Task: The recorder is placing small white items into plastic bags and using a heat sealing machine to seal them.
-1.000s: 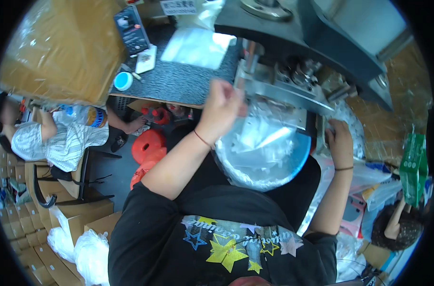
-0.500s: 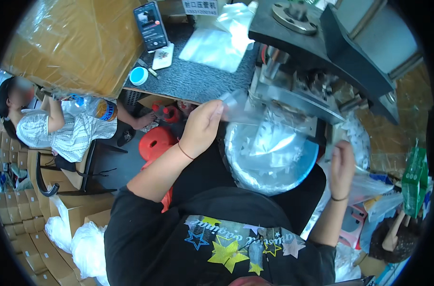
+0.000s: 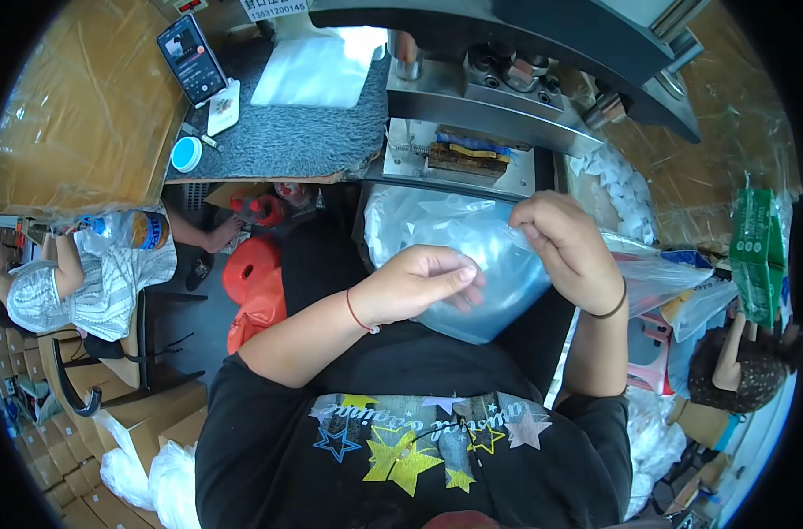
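Observation:
A blue basin full of loose clear plastic pieces sits in front of my body, below the press. My left hand is over the basin's near left side, fingers curled and thumb against them, with blurred fingertips. Above the right rim, my right hand pinches thumb and fingers together. Whatever either hand holds is too transparent to make out. Beyond them stands the metal press. On its bed lies a wooden die block with yellow and blue strips, uncovered by either hand.
Clear plastic bags lie on the grey cloth-covered table, near a phone and a round blue-lidded jar. A red stool stands left. One person sits at far left; another is at far right.
The clear sheet my left hand held near the press is no longer seen there. Both hands have drawn closer together over the basin. The view has shifted, and the press bed now shows.

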Available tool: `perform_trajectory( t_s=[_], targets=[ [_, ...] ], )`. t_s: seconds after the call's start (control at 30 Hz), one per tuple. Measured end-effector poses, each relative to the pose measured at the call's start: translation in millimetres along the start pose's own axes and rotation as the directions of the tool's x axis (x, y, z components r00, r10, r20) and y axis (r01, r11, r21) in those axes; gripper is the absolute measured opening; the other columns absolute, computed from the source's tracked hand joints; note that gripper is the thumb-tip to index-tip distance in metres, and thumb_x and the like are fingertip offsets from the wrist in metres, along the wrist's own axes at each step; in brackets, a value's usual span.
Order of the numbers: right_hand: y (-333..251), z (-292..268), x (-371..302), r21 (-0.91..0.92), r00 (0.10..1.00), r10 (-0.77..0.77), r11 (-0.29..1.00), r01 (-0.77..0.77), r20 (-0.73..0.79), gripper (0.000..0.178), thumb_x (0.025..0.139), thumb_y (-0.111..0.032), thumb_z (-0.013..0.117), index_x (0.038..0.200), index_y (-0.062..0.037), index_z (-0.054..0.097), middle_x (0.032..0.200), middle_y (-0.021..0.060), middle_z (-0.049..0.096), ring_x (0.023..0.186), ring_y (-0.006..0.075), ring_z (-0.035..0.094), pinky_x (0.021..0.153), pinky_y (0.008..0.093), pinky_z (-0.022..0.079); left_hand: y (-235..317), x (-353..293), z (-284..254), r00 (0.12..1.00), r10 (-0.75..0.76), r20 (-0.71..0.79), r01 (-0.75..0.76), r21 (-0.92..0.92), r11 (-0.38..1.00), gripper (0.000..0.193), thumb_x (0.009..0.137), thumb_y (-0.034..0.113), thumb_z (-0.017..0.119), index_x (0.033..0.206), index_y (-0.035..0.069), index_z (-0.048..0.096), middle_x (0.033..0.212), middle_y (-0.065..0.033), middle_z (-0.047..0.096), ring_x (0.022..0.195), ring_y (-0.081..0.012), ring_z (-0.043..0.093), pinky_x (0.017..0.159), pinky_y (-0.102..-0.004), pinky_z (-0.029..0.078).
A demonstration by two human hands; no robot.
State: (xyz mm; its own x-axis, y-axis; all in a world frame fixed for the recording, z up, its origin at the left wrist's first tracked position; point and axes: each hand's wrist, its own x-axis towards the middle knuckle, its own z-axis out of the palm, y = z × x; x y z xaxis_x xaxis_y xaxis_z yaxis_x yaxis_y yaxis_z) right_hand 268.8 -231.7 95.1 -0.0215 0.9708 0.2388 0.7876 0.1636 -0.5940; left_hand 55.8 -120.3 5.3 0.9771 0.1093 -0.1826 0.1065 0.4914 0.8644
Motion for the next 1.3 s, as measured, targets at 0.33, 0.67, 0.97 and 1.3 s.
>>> perform_trajectory(
  t_s=[0.33, 0.67, 0.97, 1.3],
  targets=[
    [94.7, -26.5, -34.4, -0.484, 0.892, 0.3, 0.758, -0.438, -0.338, 0.027, 0.089, -0.009, 0.062, 0.116, -0.0079, 0.063, 0.114, 0.0182, 0.059, 0.103, 0.0405, 0.06, 0.083, 0.046, 0.05, 20.8, 30.1, -33.5, 0.992, -0.084, -0.095, 0.074, -0.1, 0.992, 0.024, 0.093, 0.006, 0.062, 0.114, -0.005, 0.064, 0.105, -0.0139, 0.071, 0.089, -0.0202, 0.07, 0.08, -0.0297, 0.055],
    [135.5, -8.6, -54.9, -0.419, 0.824, 0.344, 0.733, -0.536, -0.451, 0.028, 0.082, -0.002, 0.066, 0.109, -0.0009, 0.062, 0.112, 0.0217, 0.054, 0.101, 0.0407, 0.057, 0.089, 0.0426, 0.047, 80.2, 31.5, -129.6, 0.363, 0.895, -0.26, 0.113, 0.965, 0.235, 0.035, 0.095, 0.022, 0.058, 0.119, -0.001, 0.046, 0.115, -0.0246, 0.054, 0.114, -0.0396, 0.053, 0.098, -0.0436, 0.045],
    [97.0, -18.5, -69.0, -0.207, 0.719, 0.414, 0.77, -0.604, -0.559, 0.024, 0.092, -0.005, 0.062, 0.115, -0.0007, 0.061, 0.109, 0.0168, 0.058, 0.094, 0.0302, 0.06, 0.083, 0.037, 0.049, 47.6, -38.2, -123.7, 0.772, 0.634, -0.038, 0.246, 0.938, -0.244, 0.04, 0.091, 0.023, 0.067, 0.126, 0.008, 0.059, 0.122, -0.0152, 0.061, 0.111, -0.0312, 0.058, 0.096, -0.0429, 0.045],
    [0.2, 29.8, 2.5, 0.234, 0.936, 0.113, 0.972, -0.034, -0.332, 0.012, 0.088, -0.008, 0.069, 0.096, 0.0005, 0.063, 0.085, 0.0063, 0.063, 0.071, 0.0138, 0.057, 0.065, 0.0265, 0.046, 21.9, -11.3, -34.3, 0.869, 0.349, -0.35, -0.068, 0.616, 0.785, 0.012, 0.088, 0.009, 0.069, 0.094, -0.002, 0.071, 0.078, -0.0054, 0.069, 0.072, -0.0062, 0.06, 0.067, -0.0244, 0.05]
  ],
)
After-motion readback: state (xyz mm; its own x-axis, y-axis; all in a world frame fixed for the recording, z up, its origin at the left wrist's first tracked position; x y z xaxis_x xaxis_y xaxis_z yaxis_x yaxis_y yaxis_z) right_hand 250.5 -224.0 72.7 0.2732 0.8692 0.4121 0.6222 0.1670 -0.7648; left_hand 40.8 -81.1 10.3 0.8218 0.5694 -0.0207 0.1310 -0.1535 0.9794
